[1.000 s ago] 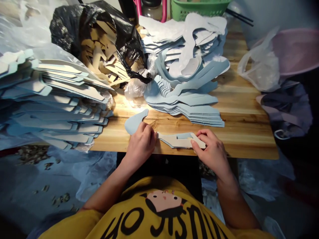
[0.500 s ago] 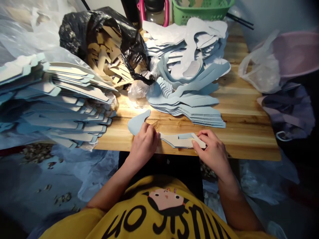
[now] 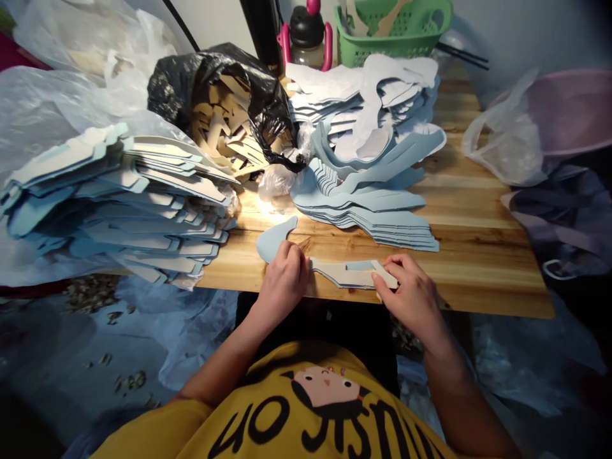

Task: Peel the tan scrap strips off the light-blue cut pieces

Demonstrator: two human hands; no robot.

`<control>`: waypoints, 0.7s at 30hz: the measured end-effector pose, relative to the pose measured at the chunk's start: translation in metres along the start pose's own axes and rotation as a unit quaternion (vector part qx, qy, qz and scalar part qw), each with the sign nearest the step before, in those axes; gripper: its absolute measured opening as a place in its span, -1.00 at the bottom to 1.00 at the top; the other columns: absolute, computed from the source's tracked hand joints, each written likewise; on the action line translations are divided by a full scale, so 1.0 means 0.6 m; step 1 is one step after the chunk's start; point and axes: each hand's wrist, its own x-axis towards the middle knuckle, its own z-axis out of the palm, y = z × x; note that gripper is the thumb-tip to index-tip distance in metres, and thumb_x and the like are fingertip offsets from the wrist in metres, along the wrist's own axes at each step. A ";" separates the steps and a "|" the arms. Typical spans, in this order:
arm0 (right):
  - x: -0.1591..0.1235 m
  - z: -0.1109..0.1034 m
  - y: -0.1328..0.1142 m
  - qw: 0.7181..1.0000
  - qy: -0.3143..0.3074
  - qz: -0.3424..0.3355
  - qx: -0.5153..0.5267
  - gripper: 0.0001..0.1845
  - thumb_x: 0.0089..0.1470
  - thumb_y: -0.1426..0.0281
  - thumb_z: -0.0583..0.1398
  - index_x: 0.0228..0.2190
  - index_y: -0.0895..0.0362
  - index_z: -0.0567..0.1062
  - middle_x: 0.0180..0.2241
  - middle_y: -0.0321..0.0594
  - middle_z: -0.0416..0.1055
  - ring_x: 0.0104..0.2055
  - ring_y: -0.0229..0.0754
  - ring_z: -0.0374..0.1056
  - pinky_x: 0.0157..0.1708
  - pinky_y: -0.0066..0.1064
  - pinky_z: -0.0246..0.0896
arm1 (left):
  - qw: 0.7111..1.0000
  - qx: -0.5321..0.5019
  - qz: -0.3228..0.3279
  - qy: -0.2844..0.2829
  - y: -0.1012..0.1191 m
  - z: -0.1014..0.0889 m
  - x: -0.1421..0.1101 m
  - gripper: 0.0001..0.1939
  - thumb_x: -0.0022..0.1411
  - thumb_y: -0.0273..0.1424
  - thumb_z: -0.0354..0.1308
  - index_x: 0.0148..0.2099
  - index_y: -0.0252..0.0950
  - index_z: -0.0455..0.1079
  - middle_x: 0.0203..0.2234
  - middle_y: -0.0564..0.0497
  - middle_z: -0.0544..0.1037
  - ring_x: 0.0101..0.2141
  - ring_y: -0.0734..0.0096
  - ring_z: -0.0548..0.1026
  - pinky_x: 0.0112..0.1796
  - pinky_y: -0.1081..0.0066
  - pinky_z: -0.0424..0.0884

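My left hand (image 3: 285, 280) rests curled on a pale blue cut foam piece (image 3: 272, 243), whose pointed end sticks out beyond my fingers on the wooden tabletop (image 3: 478, 280). A long, flat cream-and-blue cut piece (image 3: 344, 274) lies between my hands, with a slot near its right end. My right hand (image 3: 411, 292) pinches that right end between thumb and fingers. The left end of the long piece stops close to my left hand, and I cannot tell whether they touch.
Tall stacks of cut pieces (image 3: 143, 204) lean at the table's left side, and another heap (image 3: 368, 204) lies ahead. A black bag (image 3: 220, 83) holds tan cut pieces. A green basket (image 3: 392, 38) and a bottle (image 3: 306, 38) stand behind. A white plastic bag (image 3: 507, 143) lies right.
The whole scene has shifted slightly right and down in view, as my head moved. My hands stay on the same pieces, and my right hand sits a little lower on the long piece.
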 end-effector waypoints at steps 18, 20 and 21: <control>-0.001 -0.002 0.003 0.999 -0.003 0.003 0.035 -0.81 0.17 0.27 0.19 -0.40 0.11 0.50 -0.20 -0.15 0.43 -0.21 -0.09 0.43 -0.21 -0.28 0.28 | 0.990 -0.086 0.045 0.103 -0.019 -0.008 -0.034 -0.94 0.38 -0.41 0.03 -0.12 -0.26 0.30 -0.21 -0.09 0.49 -0.17 0.30 0.51 -0.14 0.33 0.47; -0.001 -0.010 0.005 0.997 -0.017 0.008 0.071 -0.81 0.16 0.24 0.21 -0.38 0.10 0.50 -0.20 -0.16 0.43 -0.20 -0.11 0.43 -0.20 -0.30 0.30 | 0.977 -0.142 0.138 0.076 0.001 0.002 -0.036 -0.90 0.38 -0.39 0.06 -0.07 -0.24 0.32 -0.10 -0.11 0.50 -0.08 0.31 0.51 -0.06 0.33 0.46; -0.001 -0.015 0.006 0.995 -0.029 0.010 0.091 -0.81 0.14 0.23 0.24 -0.36 0.10 0.50 -0.19 -0.16 0.43 -0.19 -0.11 0.43 -0.19 -0.31 0.30 | 0.968 -0.164 0.181 0.057 0.012 0.009 -0.033 -0.85 0.37 -0.38 0.09 -0.03 -0.24 0.32 -0.04 -0.12 0.50 -0.04 0.30 0.51 -0.03 0.33 0.46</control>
